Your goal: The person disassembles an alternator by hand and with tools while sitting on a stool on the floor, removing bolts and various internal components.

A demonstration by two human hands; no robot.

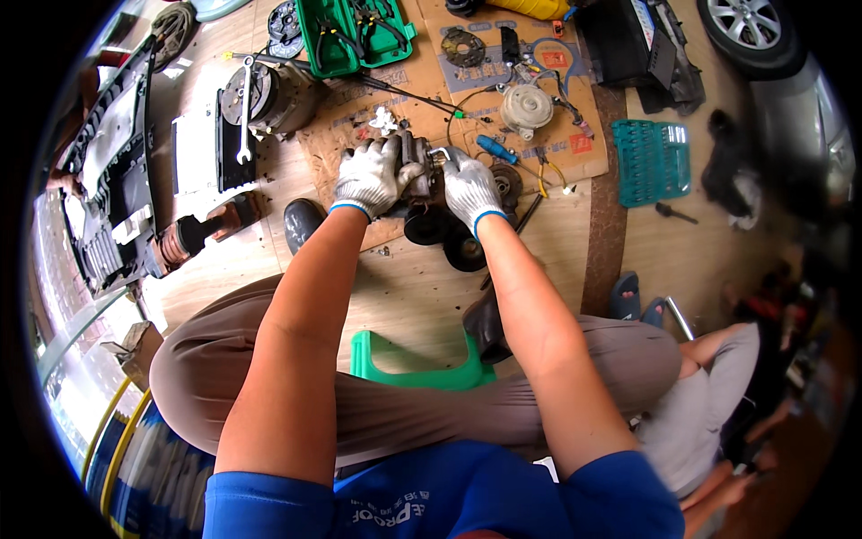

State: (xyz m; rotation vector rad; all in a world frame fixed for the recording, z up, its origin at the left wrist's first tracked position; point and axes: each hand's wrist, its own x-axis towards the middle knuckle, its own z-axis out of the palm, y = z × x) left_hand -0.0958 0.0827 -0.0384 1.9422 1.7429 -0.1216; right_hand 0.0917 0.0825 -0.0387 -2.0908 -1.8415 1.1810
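Between ribbed, knit-gloved hands (370, 178), a blocky metal part (418, 184)

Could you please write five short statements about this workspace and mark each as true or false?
1. The left hand and right hand are both gloved. True.
2. The green toolbox is closed. False: the green toolbox lies open.
3. The left hand touches a metal part. True.
4. The silver-spoked wheel is at the upper left. False: the silver-spoked wheel is at the upper right.
5. A blue-handled tool lies on the cardboard. True.
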